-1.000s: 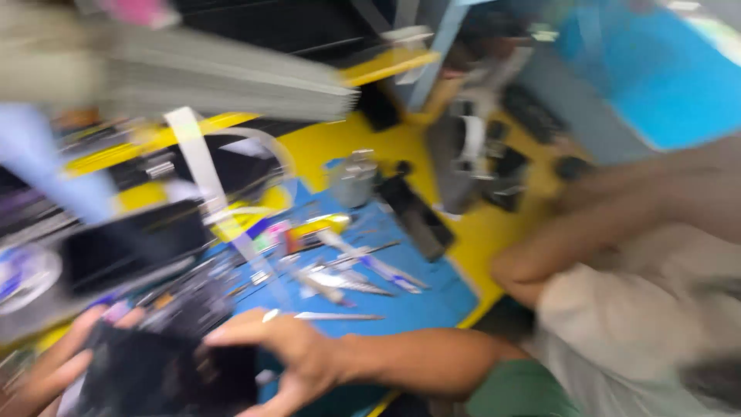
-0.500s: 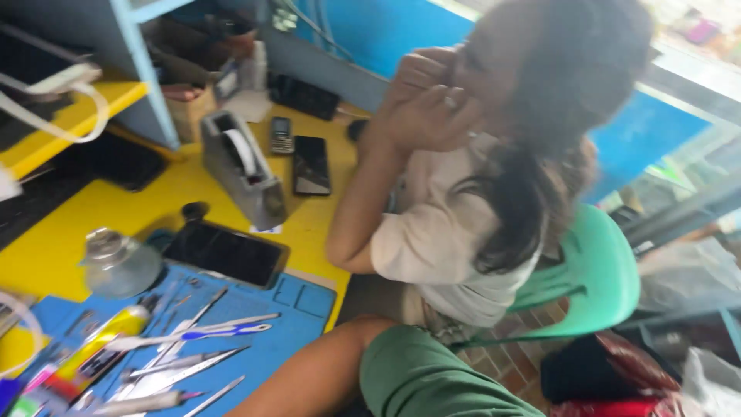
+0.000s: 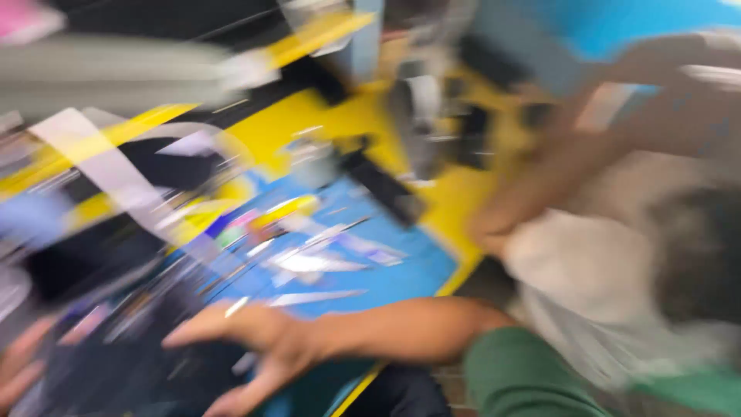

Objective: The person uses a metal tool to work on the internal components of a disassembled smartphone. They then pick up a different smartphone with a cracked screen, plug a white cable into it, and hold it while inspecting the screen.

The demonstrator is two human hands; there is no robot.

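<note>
Yellow bench (image 3: 347, 123) fills frame, all motion-blurred. Blue mat (image 3: 401, 270) lies on it, strewn with metal tools (image 3: 309, 262) (kinds unreadable). Second person in pale shirt (image 3: 587, 278) sits at right, elbow on bench edge. Dark slab (image 3: 131, 371) — flat, black, perhaps phone — at lower left, over mat's near edge. Right hand (image 3: 262, 355) on its right side, fingers spread apart, touching. Left hand (image 3: 19, 371) at its left edge — grip cannot tell.

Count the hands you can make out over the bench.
2 for certain: the right hand spread over the blue mat, and the left hand at the bottom left edge. Heavy blur may hide the neighbouring person's hands.
</note>
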